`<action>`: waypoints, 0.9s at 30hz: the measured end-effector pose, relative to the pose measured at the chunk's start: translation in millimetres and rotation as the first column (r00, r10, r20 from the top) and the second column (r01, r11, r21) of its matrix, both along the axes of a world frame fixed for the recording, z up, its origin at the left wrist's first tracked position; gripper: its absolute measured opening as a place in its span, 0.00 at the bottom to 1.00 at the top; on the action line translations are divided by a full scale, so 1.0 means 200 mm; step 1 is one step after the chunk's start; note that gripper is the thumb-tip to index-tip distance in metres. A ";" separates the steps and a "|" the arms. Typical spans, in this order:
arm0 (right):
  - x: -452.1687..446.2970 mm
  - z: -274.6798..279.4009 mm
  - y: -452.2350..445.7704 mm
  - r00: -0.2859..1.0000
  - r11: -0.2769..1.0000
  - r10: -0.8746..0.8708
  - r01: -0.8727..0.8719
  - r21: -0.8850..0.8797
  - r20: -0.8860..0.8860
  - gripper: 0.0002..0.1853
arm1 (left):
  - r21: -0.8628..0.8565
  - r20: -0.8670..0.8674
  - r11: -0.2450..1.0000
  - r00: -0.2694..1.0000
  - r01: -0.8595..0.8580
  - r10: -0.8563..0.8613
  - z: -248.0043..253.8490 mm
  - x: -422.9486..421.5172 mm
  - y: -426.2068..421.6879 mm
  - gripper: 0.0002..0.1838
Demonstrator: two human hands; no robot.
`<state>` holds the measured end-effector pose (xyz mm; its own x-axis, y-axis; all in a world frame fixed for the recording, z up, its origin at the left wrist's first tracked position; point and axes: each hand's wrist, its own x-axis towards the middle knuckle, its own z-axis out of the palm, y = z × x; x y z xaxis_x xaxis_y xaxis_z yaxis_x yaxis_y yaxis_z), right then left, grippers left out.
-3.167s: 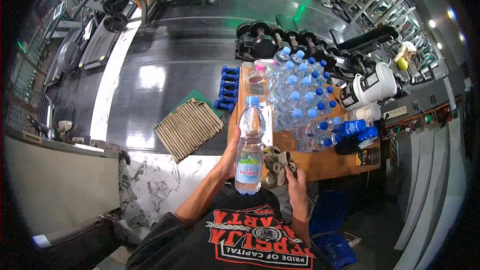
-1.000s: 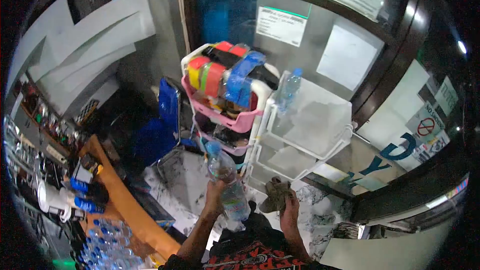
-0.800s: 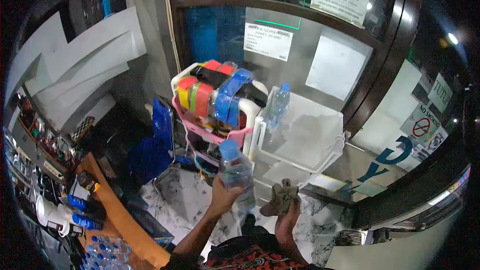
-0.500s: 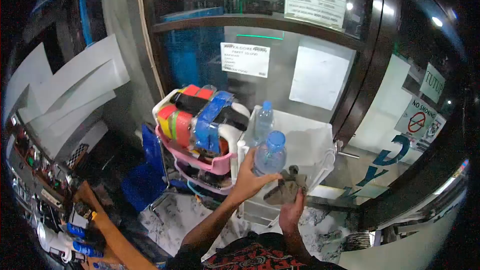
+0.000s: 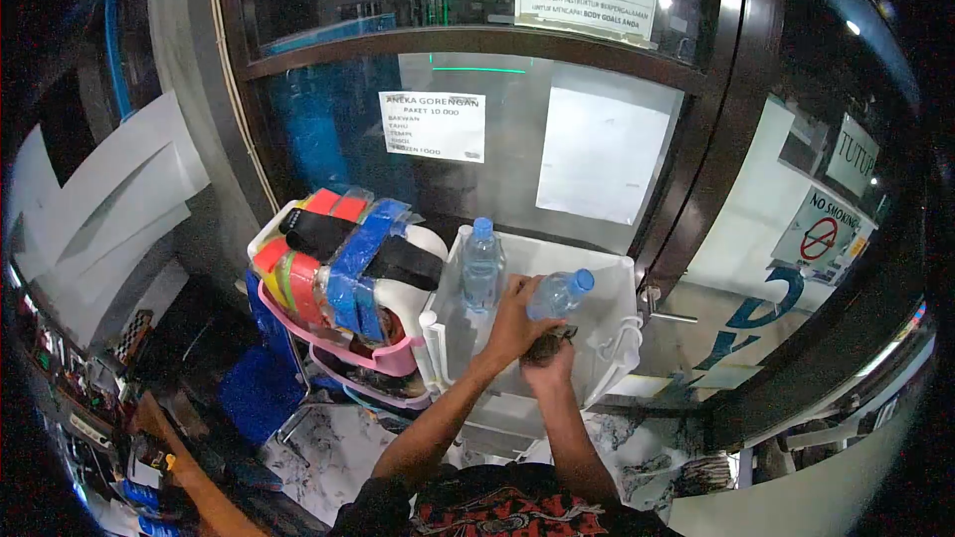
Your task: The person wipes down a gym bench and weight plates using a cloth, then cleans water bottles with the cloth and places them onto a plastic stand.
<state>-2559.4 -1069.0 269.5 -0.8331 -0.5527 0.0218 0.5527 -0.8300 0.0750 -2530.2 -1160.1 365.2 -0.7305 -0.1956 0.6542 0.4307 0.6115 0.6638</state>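
My left hand [image 5: 512, 323] is wrapped round a clear water bottle [image 5: 559, 296] with a blue cap, which tilts to the right over the white basket [image 5: 609, 353]. Just below it, my right hand [image 5: 549, 366] is closed on a bunched grey-brown cloth [image 5: 545, 343], close against the lower part of the bottle. Fingers and cloth hide the bottle's base. A second blue-capped bottle [image 5: 481, 268] stands upright inside the basket, near its left back corner, to the left of my hands.
Left of the basket, a pink basket [image 5: 383, 356] holds a white item with red, blue and black straps. Behind are a glass pane with paper notices [image 5: 435, 126] and a door handle [image 5: 676, 317] at the right. A blue chair [image 5: 261, 383] and orange-brown table edge [image 5: 199, 477] lie left.
The view has turned from the bottle-covered table to the baskets. My left hand has carried its bottle over the white basket, and the cloth in my right hand has come up against it.
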 end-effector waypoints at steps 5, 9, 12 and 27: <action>-0.01 0.25 -0.04 0.968 0.929 -0.129 0.042 0.368 0.215 0.14 | -0.003 0.082 0.999 0.995 0.049 -0.049 -0.05 -0.08 0.00 0.38; -0.13 0.14 -0.06 0.981 0.944 -0.121 0.067 0.324 0.149 0.13 | -0.009 0.119 1.000 0.993 -0.007 0.009 -0.16 -0.17 -0.03 0.40; -0.17 0.04 -0.08 0.984 0.920 -0.144 0.094 0.380 0.106 0.14 | -0.046 0.069 0.993 0.992 -0.106 0.109 -0.20 -0.18 -0.03 0.42; -0.19 0.19 -0.10 0.985 0.850 0.043 -0.123 0.513 0.166 0.15 | -0.272 -0.012 0.910 0.947 -0.313 0.322 -0.11 -0.10 -0.04 0.42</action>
<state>-2597.9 -1089.4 307.4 -0.7551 -0.5171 -0.4029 0.6381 -0.7207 -0.2709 -2549.5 -1167.3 343.0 -0.6806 -0.2419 0.6915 0.1656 0.8687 0.4669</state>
